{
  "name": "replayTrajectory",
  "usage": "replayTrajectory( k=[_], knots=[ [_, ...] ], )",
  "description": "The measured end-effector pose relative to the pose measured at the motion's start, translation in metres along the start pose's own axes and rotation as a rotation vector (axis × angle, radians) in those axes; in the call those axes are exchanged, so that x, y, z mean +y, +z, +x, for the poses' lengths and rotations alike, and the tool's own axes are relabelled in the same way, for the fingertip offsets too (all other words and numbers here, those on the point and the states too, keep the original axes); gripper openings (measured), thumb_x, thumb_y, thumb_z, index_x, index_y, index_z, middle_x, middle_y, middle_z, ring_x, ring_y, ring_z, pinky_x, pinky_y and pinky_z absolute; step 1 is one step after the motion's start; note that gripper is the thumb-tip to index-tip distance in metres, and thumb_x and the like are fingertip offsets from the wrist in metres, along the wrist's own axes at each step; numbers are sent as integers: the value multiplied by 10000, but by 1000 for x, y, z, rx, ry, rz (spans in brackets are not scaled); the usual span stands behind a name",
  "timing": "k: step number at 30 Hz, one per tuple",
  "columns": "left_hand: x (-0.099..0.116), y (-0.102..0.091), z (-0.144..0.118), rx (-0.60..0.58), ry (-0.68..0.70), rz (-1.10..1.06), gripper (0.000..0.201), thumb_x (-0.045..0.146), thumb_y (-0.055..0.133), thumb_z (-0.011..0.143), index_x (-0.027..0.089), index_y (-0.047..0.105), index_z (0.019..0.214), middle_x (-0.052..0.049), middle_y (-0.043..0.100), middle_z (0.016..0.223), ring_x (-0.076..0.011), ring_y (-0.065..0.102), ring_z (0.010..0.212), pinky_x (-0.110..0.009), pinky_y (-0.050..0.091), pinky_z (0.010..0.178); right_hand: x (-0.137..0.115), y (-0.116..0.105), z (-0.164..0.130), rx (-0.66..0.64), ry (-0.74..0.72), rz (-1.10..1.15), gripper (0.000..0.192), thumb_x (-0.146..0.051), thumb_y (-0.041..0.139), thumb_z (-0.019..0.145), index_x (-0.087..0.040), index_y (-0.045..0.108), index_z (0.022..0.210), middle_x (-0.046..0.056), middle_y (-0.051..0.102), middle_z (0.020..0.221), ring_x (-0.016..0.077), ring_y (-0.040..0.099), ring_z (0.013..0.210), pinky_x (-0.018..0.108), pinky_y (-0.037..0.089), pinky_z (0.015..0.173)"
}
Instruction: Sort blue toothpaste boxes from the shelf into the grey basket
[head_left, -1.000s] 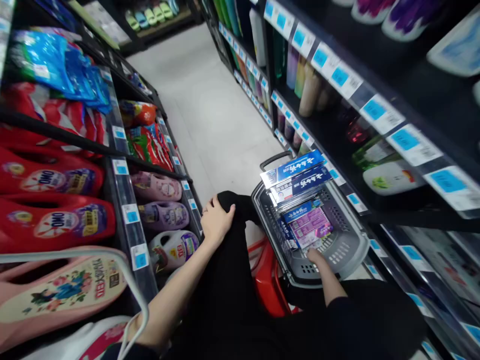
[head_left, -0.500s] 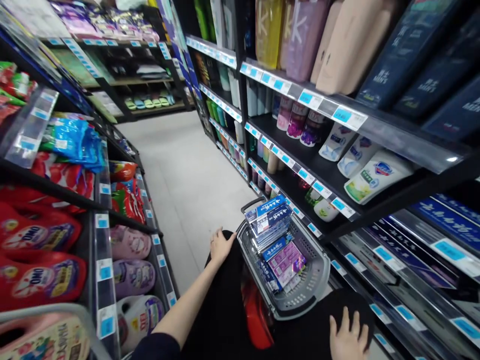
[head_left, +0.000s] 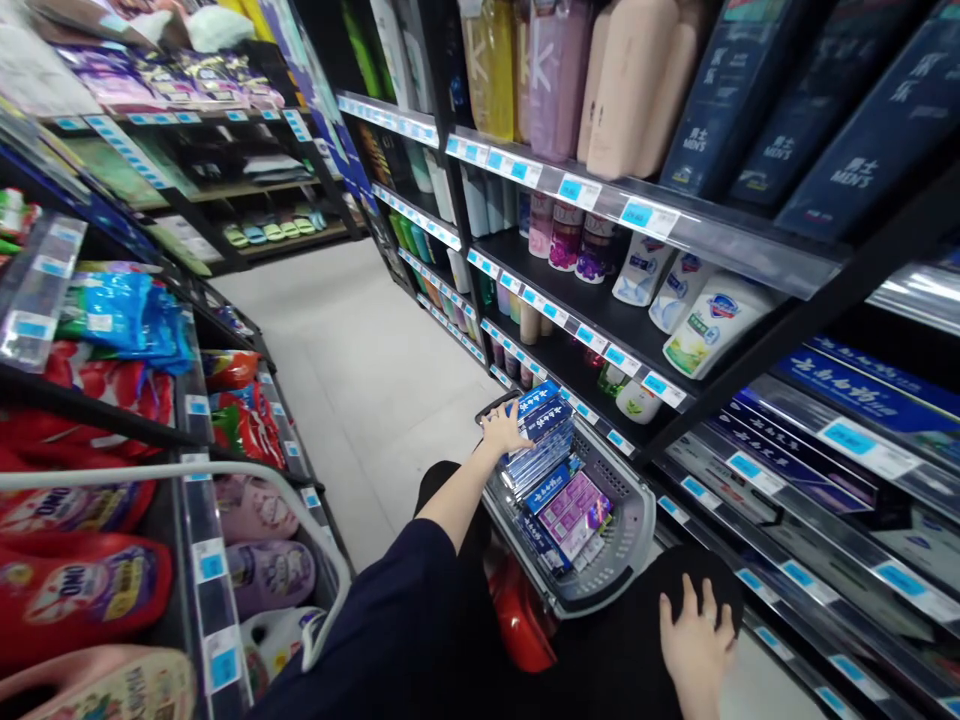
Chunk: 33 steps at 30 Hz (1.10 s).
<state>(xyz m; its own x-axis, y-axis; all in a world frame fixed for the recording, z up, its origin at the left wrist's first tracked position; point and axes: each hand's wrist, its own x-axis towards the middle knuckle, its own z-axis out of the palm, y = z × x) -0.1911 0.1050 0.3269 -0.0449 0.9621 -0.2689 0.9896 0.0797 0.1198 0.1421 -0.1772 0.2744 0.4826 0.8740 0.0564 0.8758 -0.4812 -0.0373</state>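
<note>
My left hand (head_left: 504, 432) reaches over the near-left side of a grey shopping basket (head_left: 637, 525), its fingers stretched out against the stacked blue boxes (head_left: 551, 425). Whether it grips any of them is not plain; the fingers look spread rather than wrapped round. A purple box (head_left: 576, 512) and other blue boxes lie flat in the basket beside the stack. My right hand (head_left: 697, 635) rests on my black-clad right knee with its fingers apart, holding nothing.
Bottles of body wash (head_left: 720, 320) line the dark shelves at right, above flat blue boxes (head_left: 862, 385). Red detergent bottles (head_left: 82, 590) and bagged goods (head_left: 120, 315) fill the left shelves. A pale curved bar (head_left: 300, 510) crosses the lower left. Grey floor (head_left: 360, 340) runs between.
My left hand has left my left knee and moved up and right onto the stacked boxes in the basket. The right hand stays on the knee. The view has shifted slightly.
</note>
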Motion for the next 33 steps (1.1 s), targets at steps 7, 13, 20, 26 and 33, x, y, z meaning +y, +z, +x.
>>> replayTrajectory(
  k=[7, 13, 20, 26, 33],
  knots=[
    [2, 5, 0, 8, 3, 29, 1191, 786, 578, 581, 203, 105, 1505, -233, 234, 1531, -421, 296, 1351, -572, 272, 1045, -7, -3, 6, -35, 8, -31, 536, -449, 360, 906, -178, 534, 1336, 124, 430, 1451, 428, 338, 1301, 581, 360, 980],
    [8, 6, -1, -9, -4, 50, 1205, 797, 569, 594, 198, 67, 1511, -243, 173, 1554, -422, 264, 1375, -596, 256, 1055, -11, -9, 8, -49, 11, -62, 529, -426, 370, 908, -167, 525, 1343, 129, 420, 1458, 426, 329, 1305, 574, 355, 983],
    [8, 11, -1, 8, 23, 78, 1214, 752, 630, 581, 193, 80, 1509, -258, 147, 1553, -444, 249, 1372, -619, 232, 1053, -8, -8, 6, -31, 14, -19, 542, -436, 371, 893, -161, 536, 1329, 138, 430, 1447, 430, 330, 1306, 586, 344, 990],
    [7, 11, -1, 29, 43, 70, 1175, 677, 666, 587, 182, 120, 1501, -268, 251, 1488, -444, 319, 1315, -595, 239, 1041, -10, -6, 7, -5, 23, 34, 532, -439, 357, 884, -190, 542, 1317, 141, 439, 1442, 423, 329, 1316, 609, 351, 977],
    [7, 3, -2, 18, 21, -5, 1159, 656, 663, 576, 204, 126, 1499, -237, 351, 1416, -424, 365, 1282, -552, 269, 1028, -6, 0, 6, 1, 6, 58, 564, -488, 332, 875, -199, 534, 1316, 156, 435, 1438, 430, 319, 1314, 624, 352, 959]
  ],
)
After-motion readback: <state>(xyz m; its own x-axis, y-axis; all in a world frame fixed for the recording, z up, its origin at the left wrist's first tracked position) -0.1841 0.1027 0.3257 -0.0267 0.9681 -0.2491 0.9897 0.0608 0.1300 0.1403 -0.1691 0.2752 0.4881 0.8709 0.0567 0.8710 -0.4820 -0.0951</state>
